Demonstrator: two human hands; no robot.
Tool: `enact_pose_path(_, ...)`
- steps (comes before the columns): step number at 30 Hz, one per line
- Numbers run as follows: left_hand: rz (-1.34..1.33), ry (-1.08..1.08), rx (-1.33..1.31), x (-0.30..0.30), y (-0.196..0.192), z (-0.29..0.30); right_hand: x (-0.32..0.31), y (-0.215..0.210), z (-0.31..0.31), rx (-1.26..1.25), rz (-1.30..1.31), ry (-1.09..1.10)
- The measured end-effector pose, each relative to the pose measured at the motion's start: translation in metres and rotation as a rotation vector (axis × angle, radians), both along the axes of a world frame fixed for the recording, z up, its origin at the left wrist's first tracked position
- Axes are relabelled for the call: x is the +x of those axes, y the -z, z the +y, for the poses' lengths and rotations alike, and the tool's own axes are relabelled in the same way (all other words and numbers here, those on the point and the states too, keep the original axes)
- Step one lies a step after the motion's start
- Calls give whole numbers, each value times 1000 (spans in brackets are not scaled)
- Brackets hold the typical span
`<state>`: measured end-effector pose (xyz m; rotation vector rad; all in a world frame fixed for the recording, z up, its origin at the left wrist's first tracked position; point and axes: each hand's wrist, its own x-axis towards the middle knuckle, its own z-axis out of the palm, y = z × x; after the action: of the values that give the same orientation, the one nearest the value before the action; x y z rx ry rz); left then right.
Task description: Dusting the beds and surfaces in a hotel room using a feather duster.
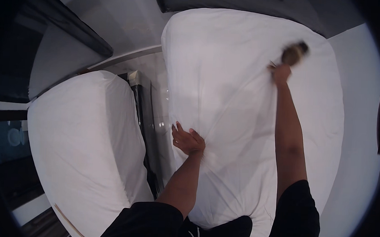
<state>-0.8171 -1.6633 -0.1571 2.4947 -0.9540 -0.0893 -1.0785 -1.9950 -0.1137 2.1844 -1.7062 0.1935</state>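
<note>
The largest item is the right bed (249, 121), covered by a white fitted sheet (226, 69) that spans it from the near edge to the far edge. The sheet surface carries shallow creases that run toward the two hands. A dark headboard (246, 4) borders the far end of this bed, and a pale wall (359, 126) runs along its right side.

The second bed (82, 147) lies to the left, also covered in white, and is well apart from the right bed. Between the two beds stands a narrow dark piece of furniture (143, 116) with a glossy top; its kind cannot be told. A dark panel (54, 23) occupies the far left corner.

The person's dark sleeves (296, 216) enter from the near edge, with both forearms extended over the right bed.

The left hand (188, 139) rests palm down on the sheet near the left edge of the right bed. The fingers are spread and flat; the hand presses on the fabric and grips nothing.

The right hand (281, 73) is stretched toward the far right part of the bed. It is closed around the handle of a brush (294, 53), whose brown head is motion-blurred and lies just beyond the fingers, over the sheet. Whether the brush head touches the sheet cannot be told.
</note>
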Motion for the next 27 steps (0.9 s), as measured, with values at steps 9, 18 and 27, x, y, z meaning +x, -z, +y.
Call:
enact_pose_path(9,67,-5,1,0,0,-2,253,-89,34,632,-827,-296)
enact_pose_path(18,104,-3,23,1,4,-2,200,-75,31,348,-867,21)
enact_pose_path(27,122,15,28,2,8,-1,263,-37,152,566,-1043,-769)
